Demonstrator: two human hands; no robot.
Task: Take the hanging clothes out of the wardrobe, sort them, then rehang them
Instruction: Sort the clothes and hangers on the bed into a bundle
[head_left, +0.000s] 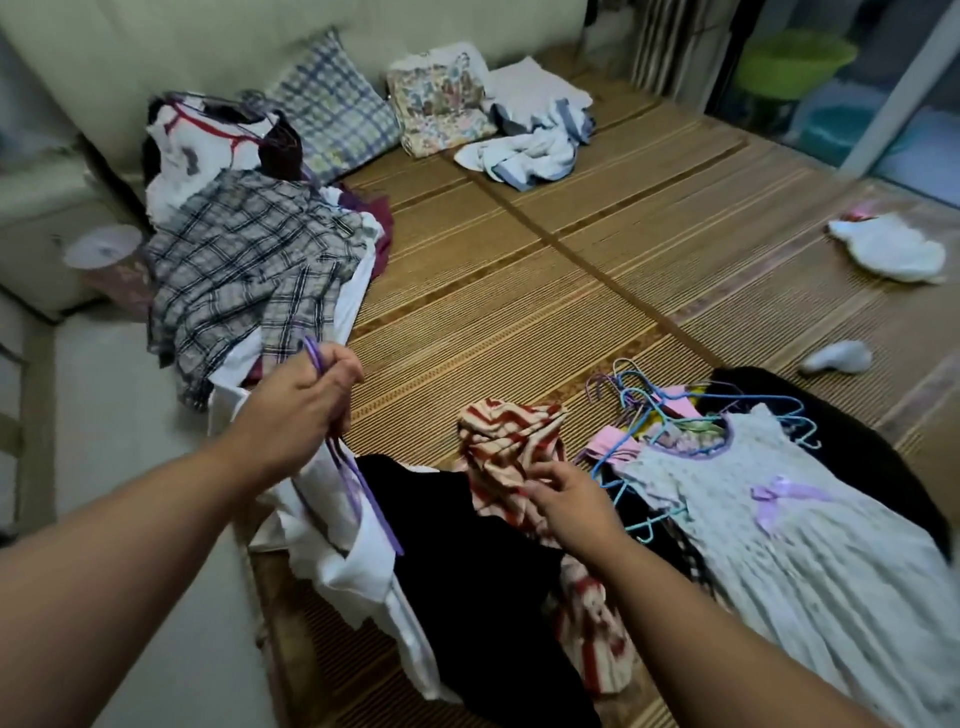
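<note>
1. The bed, covered by a bamboo mat, carries everything; the sorting happens along its near edge
2. A heap topped by a plaid shirt sits at the left edge, some pieces in it apparently on hangers; it is soft and bulky, and I judge it best lifted by the hooks rather than the cloth
3. A pale dress with a purple bow lies flat at the near right corner, on a hanger; it looks light and limp, and the hook is the place to take it
4. A black garment is spread at the near edge between the two arms, floppy and likely to slide off anything smooth
5. A white garment hangs crumpled just left of it, draped over the bed's near left edge
6. A striped garment, red and cream, is bunched on the black one, soft and easy to gather by a fold
7. Loose hangers lie tangled beside the dress's collar; thin, stiff and prone to snag
8. A purple hanger runs down into the white garment
9. The left hand reaches forward, arm extended, its grip closed round the purple hanger's upper part
10. The right hand angles inward, palm down, its grip narrow, seemingly pinching a fold of the striped garment
</note>
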